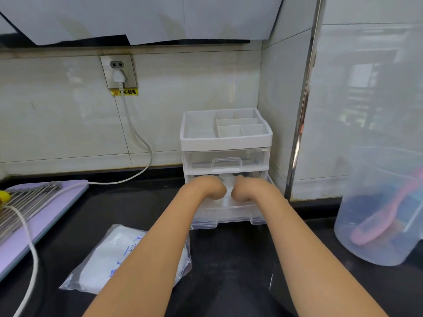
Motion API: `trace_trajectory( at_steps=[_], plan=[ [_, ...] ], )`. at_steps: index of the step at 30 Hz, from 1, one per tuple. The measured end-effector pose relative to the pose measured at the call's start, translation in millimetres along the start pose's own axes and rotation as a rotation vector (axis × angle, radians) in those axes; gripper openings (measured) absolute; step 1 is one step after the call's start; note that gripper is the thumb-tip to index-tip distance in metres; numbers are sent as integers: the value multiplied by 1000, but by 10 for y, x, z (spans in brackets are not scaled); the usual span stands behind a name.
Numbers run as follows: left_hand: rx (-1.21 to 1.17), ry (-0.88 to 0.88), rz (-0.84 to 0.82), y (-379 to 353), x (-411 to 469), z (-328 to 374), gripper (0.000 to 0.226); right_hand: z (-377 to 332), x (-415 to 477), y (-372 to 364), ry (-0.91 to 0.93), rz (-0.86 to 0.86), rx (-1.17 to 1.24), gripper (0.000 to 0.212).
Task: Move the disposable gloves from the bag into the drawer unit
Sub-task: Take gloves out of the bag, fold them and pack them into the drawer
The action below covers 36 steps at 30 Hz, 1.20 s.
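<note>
Drawer unit stands on the black bench, in the tiled corner. Its lower drawer is pulled out; the upper drawer is closed, and the divided tray on top holds nothing I can see. Both arms reach into the pulled-out drawer: left grip and right grip are bent down at the wrist, close together, fingers hidden inside, so I cannot tell whether either is wide, narrow or holding. Gloves show as a white crumpled wad in that drawer, between the two grips and touching both. Bag lies flat in front-left of the unit, partly under the left forearm, white contents visible inside. Clear plastic jug to the unit's right; purple board with a metal rack, well to its left.
</note>
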<state>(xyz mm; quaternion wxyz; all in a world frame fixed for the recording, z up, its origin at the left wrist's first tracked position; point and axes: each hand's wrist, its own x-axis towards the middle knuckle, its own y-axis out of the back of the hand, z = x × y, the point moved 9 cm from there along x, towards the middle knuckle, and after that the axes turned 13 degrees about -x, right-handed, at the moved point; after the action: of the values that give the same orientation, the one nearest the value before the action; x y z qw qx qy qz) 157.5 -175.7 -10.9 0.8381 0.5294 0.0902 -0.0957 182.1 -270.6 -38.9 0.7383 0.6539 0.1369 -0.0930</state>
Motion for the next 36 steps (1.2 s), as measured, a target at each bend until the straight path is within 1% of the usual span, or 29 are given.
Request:
trace_trajectory(
  at_steps=[1, 3, 5, 8, 12, 14, 16, 17, 18, 19, 21, 23, 25, 27, 28, 31, 32, 36],
  plan=[
    [-9, -1, 5, 16, -17, 25, 36, 40, 31, -25, -50, -15, 4, 62],
    [-33, 8, -1, 33, -44, 49, 38, 72, 79, -55, -90, -35, 15, 65],
    [-66, 14, -2, 56, -73, 53, 39, 75, 40, -18, -82, -29, 1, 58],
    [-112, 13, 13, 92, -124, 27, 37, 64, -51, 100, -23, -11, -31, 42],
    [-132, -18, 16, 141, -244, -15, 27, 36, -205, 235, 25, 20, -34, 39],
    [-171, -34, 50, 225, -287, -56, 30, 30, -286, 285, 35, 62, -57, 38],
    [-262, -64, 96, 333, -344, -114, 23, 18, -379, 354, 45, 131, -74, 34],
    [-328, -84, 116, 388, -401, -134, 15, 17, -430, 401, 53, 181, -61, 31],
    [-401, -111, 137, 441, -472, -153, 13, 19, -485, 450, 61, 239, -26, 29],
    [-466, -143, 162, 496, -556, -181, 16, 18, -560, 509, 69, 313, 22, 30],
    [-533, -187, 239, 589, -744, -296, 24, 1, -797, 622, 94, 484, 99, 40],
    [-573, -213, 334, 647, -928, -476, 20, -81, -1065, 653, 155, 628, 162, 42],
    [-602, -222, 434, 658, -1101, -678, 12, -235, -1262, 570, 248, 688, 193, 38],
    [-573, -207, 507, 596, -1228, -885, 13, -435, -1370, 380, 377, 653, 256, 32],
    [-561, -192, 514, 531, -1274, -992, 13, -556, -1408, 260, 452, 613, 299, 28],
    [-556, -139, 470, 317, -1310, -1256, 15, -858, -1375, -93, 610, 521, 350, 11],
    [-553, -125, 455, 256, -1298, -1329, 17, -931, -1322, -201, 634, 503, 346, 10],
    [-499, -104, 390, -34, -1221, -1503, 24, -1128, -1109, -536, 672, 460, 326, 32]
  ],
)
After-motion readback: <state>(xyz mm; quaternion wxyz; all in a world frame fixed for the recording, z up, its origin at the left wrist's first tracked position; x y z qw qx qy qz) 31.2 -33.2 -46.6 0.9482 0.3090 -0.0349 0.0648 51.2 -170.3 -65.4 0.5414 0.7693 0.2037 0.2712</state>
